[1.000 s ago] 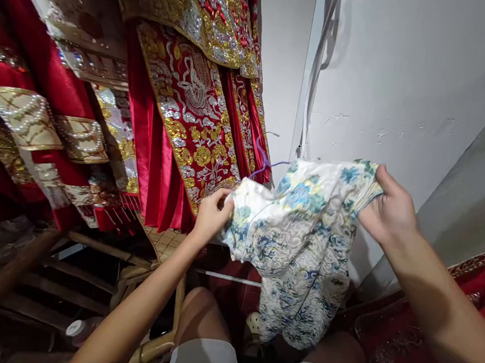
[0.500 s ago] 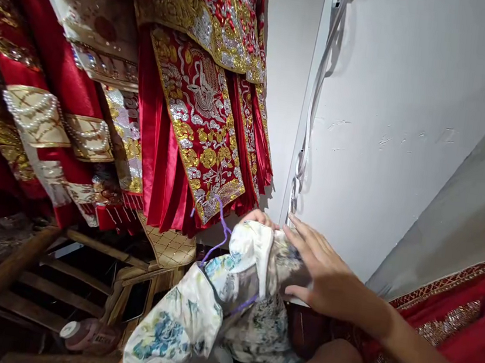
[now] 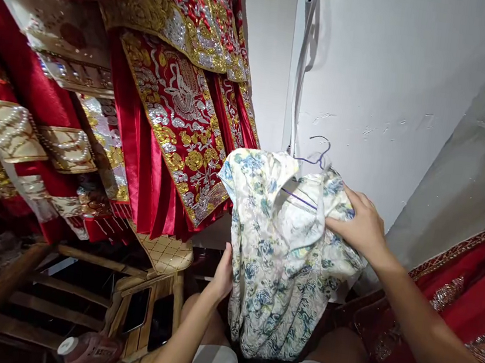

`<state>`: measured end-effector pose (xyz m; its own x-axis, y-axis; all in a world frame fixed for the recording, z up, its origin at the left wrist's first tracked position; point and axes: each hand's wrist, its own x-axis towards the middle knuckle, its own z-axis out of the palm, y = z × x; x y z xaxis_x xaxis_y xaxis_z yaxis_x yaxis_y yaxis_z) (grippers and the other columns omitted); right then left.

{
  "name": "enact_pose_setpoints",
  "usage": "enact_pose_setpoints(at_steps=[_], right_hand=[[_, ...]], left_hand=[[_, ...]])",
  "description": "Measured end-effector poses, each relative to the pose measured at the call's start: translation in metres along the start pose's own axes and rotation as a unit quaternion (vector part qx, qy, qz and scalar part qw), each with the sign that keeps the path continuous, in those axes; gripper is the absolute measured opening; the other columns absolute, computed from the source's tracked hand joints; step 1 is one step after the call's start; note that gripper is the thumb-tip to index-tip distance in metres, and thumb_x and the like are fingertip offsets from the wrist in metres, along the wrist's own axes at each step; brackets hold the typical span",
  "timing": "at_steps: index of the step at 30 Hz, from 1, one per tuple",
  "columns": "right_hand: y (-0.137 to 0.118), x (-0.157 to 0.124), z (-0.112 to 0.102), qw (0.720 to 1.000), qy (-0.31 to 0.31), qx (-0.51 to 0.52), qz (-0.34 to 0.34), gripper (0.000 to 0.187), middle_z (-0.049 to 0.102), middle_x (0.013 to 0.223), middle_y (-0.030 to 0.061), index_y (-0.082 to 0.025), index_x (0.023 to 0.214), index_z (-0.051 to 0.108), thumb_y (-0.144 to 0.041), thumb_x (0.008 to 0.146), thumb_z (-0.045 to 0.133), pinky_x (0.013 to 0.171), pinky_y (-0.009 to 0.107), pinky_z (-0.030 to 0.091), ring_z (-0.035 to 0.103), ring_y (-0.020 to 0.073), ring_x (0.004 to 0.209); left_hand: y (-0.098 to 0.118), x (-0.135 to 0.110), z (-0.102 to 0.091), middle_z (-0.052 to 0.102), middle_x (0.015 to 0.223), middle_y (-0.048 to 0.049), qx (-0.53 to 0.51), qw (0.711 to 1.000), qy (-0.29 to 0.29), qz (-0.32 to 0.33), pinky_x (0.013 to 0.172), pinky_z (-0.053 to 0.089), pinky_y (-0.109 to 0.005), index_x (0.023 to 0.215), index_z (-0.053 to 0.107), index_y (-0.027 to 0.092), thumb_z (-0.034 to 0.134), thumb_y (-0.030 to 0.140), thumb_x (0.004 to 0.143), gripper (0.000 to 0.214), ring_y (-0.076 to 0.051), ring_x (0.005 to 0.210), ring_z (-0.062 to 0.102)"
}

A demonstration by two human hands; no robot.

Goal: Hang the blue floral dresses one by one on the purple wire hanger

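A white short-sleeved blouse [image 3: 260, 254] with a blue and green floral print hangs upright in front of my knees. Its purple wire hanger [image 3: 323, 153] shows at the open neckline, hook up. My right hand [image 3: 363, 223] grips the blouse at the shoulder, thumb in front and the other fingers behind. At the opposite side edge is my left hand [image 3: 222, 276], thumb up against the cloth. Its other fingers are hidden behind the fabric.
Red and gold embroidered costumes [image 3: 183, 92] hang on the left. Below them stands a bamboo chair [image 3: 123, 285] with phones and a pink bottle [image 3: 91, 350]. White tubing [image 3: 303, 65] runs down the wall [image 3: 379, 74]. Red sequined cloth [image 3: 467, 291] lies at the right.
The blouse was bunched with a sleeve toward the lower left; now it hangs spread out, hanger hook up. My right hand has closed on its shoulder, and my left has come into view lower down.
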<state>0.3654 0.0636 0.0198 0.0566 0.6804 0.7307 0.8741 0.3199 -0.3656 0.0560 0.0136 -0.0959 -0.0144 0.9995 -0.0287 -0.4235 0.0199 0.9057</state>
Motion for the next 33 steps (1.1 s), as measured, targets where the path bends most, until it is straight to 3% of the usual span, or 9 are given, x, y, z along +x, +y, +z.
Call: enact_pose_setpoints(at_steps=[5,9,11,13,16,19,26,29,33], right_hand=[[-0.025,0.019,0.012,0.994,-0.075,0.01,-0.085,0.09,0.061,0.14,0.0125,-0.024,0.153,0.048,-0.036,0.067,0.073,0.099,0.055,0.05,0.058,0.0403,0.121],[-0.026,-0.034,0.023,0.988,-0.059,0.101,-0.103,0.066,0.053,0.153,0.0088,-0.028,0.145,0.057,-0.032,0.08,0.066,0.116,0.063,0.034,0.045,0.0398,0.142],[-0.023,-0.08,0.032,0.975,-0.056,0.212,-0.039,0.057,0.058,0.148,0.0084,-0.027,0.143,0.058,-0.036,0.087,0.063,0.116,0.059,0.039,0.048,0.0367,0.141],[-0.023,-0.13,0.047,0.958,-0.046,0.263,0.103,0.053,0.061,0.145,0.0063,-0.032,0.141,0.06,-0.042,0.089,0.063,0.106,0.056,0.05,0.054,0.0368,0.136],[-0.027,-0.194,0.073,0.904,-0.008,0.355,0.24,0.029,0.078,0.105,0.0094,-0.028,0.099,0.076,-0.051,0.083,0.068,0.081,0.052,0.062,0.073,0.0396,0.101],[-0.035,-0.219,0.083,0.871,-0.054,0.393,0.29,0.031,0.078,0.085,0.0096,-0.024,0.083,0.075,-0.053,0.073,0.077,0.07,0.047,0.062,0.074,0.0362,0.081],[-0.041,-0.192,0.071,0.863,-0.142,0.393,0.286,0.037,0.066,0.074,0.0048,-0.02,0.088,0.069,-0.05,0.072,0.081,0.064,0.035,0.054,0.064,0.0233,0.068],[-0.046,-0.199,0.078,0.846,-0.147,0.406,0.313,0.043,0.057,0.065,0.0006,-0.021,0.08,0.061,-0.057,0.069,0.081,0.055,0.031,0.046,0.056,0.0195,0.06],[-0.047,-0.21,0.083,0.829,-0.154,0.421,0.335,0.046,0.052,0.061,-0.0009,-0.022,0.076,0.055,-0.066,0.078,0.071,0.053,0.03,0.039,0.049,0.0181,0.057]], left_hand=[[-0.043,-0.016,0.002,0.068,0.135,-0.0132,0.075,0.996,0.037,-0.015,0.123,0.031,-0.049,0.119,0.072,0.021,0.086,0.064,0.058,0.076,-0.037,0.14,0.05],[-0.074,-0.043,0.012,0.071,0.129,-0.0168,0.087,0.995,0.035,-0.018,0.121,0.034,-0.052,0.124,0.07,0.019,0.09,0.062,0.055,0.084,-0.04,0.133,0.056],[-0.095,-0.057,0.015,0.071,0.129,-0.0173,0.057,0.997,0.037,-0.026,0.118,0.037,-0.052,0.125,0.07,0.02,0.088,0.062,0.058,0.081,-0.04,0.131,0.058],[-0.116,-0.066,0.017,0.069,0.132,-0.0178,0.03,0.998,0.032,-0.038,0.117,0.039,-0.051,0.125,0.07,0.02,0.087,0.064,0.058,0.082,-0.04,0.13,0.059],[-0.135,-0.071,0.017,0.067,0.134,-0.0187,0.021,0.999,0.007,-0.048,0.116,0.041,-0.049,0.125,0.07,0.021,0.086,0.066,0.058,0.083,-0.039,0.129,0.06],[-0.131,-0.071,0.016,0.067,0.134,-0.0188,0.045,0.998,0.005,-0.042,0.117,0.039,-0.05,0.126,0.07,0.02,0.085,0.065,0.062,0.079,-0.038,0.13,0.059],[-0.111,-0.069,0.019,0.069,0.13,-0.0176,0.078,0.995,-0.002,-0.056,0.12,0.034,-0.052,0.129,0.067,0.018,0.084,0.063,0.064,0.081,-0.037,0.132,0.058],[-0.112,-0.072,0.022,0.071,0.127,-0.0167,0.077,0.995,-0.02,-0.053,0.122,0.032,-0.05,0.129,0.067,0.018,0.082,0.061,0.068,0.076,-0.035,0.133,0.057],[-0.112,-0.074,0.02,0.073,0.123,-0.0153,0.088,0.994,-0.019,-0.069,0.12,0.033,-0.051,0.129,0.067,0.019,0.082,0.058,0.069,0.073,-0.035,0.13,0.059]])
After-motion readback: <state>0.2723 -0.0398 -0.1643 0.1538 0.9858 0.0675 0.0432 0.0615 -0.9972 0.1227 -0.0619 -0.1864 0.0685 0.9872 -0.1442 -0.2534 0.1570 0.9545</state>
